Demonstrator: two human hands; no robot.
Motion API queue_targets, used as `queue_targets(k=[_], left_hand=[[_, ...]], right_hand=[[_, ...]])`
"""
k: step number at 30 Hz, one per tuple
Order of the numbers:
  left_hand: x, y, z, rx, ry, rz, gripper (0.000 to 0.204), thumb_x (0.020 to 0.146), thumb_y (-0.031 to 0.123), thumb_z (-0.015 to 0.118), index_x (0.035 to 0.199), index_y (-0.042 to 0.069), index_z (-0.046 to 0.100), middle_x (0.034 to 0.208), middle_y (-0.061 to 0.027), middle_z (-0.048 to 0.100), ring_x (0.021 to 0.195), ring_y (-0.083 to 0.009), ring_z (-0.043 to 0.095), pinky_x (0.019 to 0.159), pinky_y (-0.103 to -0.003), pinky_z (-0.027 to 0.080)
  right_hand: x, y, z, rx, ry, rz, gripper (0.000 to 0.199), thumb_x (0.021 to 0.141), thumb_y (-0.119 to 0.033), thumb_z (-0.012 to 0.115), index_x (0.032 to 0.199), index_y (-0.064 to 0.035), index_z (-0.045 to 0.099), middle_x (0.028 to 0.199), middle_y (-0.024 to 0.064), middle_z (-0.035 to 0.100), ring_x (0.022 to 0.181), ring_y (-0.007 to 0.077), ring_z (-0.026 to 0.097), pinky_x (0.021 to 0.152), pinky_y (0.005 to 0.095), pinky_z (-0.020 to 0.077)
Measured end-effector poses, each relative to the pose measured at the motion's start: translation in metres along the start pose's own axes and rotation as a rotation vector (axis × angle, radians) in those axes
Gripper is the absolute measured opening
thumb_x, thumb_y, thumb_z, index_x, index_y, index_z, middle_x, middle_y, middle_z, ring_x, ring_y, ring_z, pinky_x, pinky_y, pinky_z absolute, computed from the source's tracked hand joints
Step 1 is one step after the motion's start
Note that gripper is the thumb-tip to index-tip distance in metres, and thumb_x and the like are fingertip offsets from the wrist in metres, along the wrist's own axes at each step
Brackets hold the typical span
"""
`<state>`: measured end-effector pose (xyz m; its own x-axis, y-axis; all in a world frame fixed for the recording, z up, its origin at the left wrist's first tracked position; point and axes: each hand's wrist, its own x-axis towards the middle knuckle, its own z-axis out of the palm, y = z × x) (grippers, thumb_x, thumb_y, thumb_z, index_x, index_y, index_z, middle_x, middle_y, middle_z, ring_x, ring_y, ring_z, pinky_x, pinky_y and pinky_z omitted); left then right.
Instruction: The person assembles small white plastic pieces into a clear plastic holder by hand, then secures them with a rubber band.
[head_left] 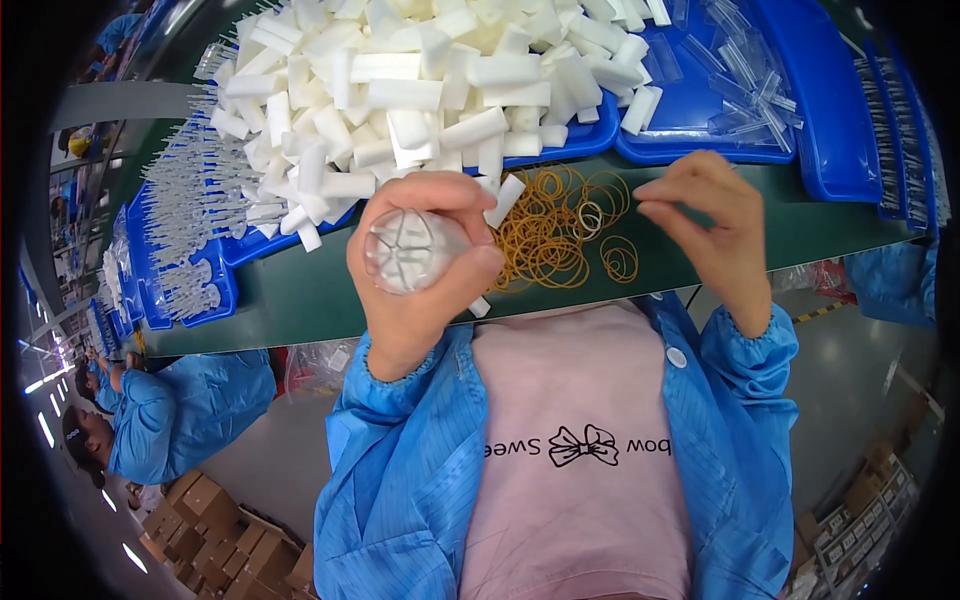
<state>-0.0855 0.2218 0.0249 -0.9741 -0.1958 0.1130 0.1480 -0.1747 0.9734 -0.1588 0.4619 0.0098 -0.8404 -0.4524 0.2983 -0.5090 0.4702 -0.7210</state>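
Hands were busy: left hand (425,265) clenched a bundle of clear tubes (408,250), right hand (712,225) pinched something too small to tell. A loosened grip could scatter tubes over rubber bands (560,230) on the worktop (300,295).

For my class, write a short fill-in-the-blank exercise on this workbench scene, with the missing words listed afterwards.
1. The left hand grips a bundle of clear plastic tubes, while the right hand is raised with its fingertips pinched and holds no ____.
2. The loose rubber bands lie on the ____ table top.
3. The heap of white foam blocks rests in a ____ tray.

Missing words: bundle; green; blue
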Motion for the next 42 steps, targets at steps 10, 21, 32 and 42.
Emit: queue_targets(k=[10, 21, 32, 42], left_hand=[[-0.002, -0.006, 0.004, -0.266, -0.156, -0.152, 0.041, 0.066, -0.002, 0.072, 0.101, 0.001, 0.053, 0.077, -0.0092, 0.06, 0.074, -0.0142, 0.059, 0.068, -0.027, 0.049], [0.0, -0.008, 0.018, 0.107, -0.379, -0.37, 0.064, 0.068, 0.007, 0.075, 0.125, 0.004, 0.047, 0.073, 0.0, 0.057, 0.069, -0.005, 0.052, 0.064, -0.019, 0.041], [0.005, -0.036, 0.034, 0.207, -0.461, -0.261, 0.076, 0.068, 0.007, 0.075, 0.133, 0.004, 0.037, 0.08, -0.0003, 0.054, 0.069, -0.0049, 0.05, 0.063, -0.019, 0.039], [0.012, -0.045, 0.042, 0.364, -0.486, -0.221, 0.033, 0.066, 0.017, 0.074, 0.09, 0.008, 0.053, 0.08, -0.0048, 0.058, 0.072, -0.0154, 0.056, 0.065, -0.029, 0.046]], right_hand=[[-0.016, 0.011, 0.047, -0.395, 0.025, -0.163, 0.007, 0.07, -0.01, 0.069, 0.074, -0.0095, 0.062, 0.074, 0.001, 0.052, 0.07, 0.0198, 0.052, 0.06, 0.0329, 0.0358], [-0.02, 0.008, 0.051, -0.335, 0.062, -0.127, 0.009, 0.072, -0.01, 0.068, 0.074, -0.0121, 0.06, 0.074, 0.0006, 0.052, 0.07, 0.0201, 0.05, 0.063, 0.0353, 0.0339], [-0.014, 0.002, 0.034, 0.413, 0.068, 0.237, 0.005, 0.074, -0.003, 0.067, 0.079, -0.0033, 0.064, 0.076, 0.0008, 0.053, 0.065, 0.0083, 0.042, 0.057, 0.0217, 0.0338], [-0.009, 0.02, 0.022, 1.548, 0.029, 0.481, 0.014, 0.092, -0.018, 0.051, 0.086, -0.0063, 0.048, 0.087, 0.0072, 0.054, 0.084, 0.0155, 0.055, 0.083, 0.0311, 0.0455]])
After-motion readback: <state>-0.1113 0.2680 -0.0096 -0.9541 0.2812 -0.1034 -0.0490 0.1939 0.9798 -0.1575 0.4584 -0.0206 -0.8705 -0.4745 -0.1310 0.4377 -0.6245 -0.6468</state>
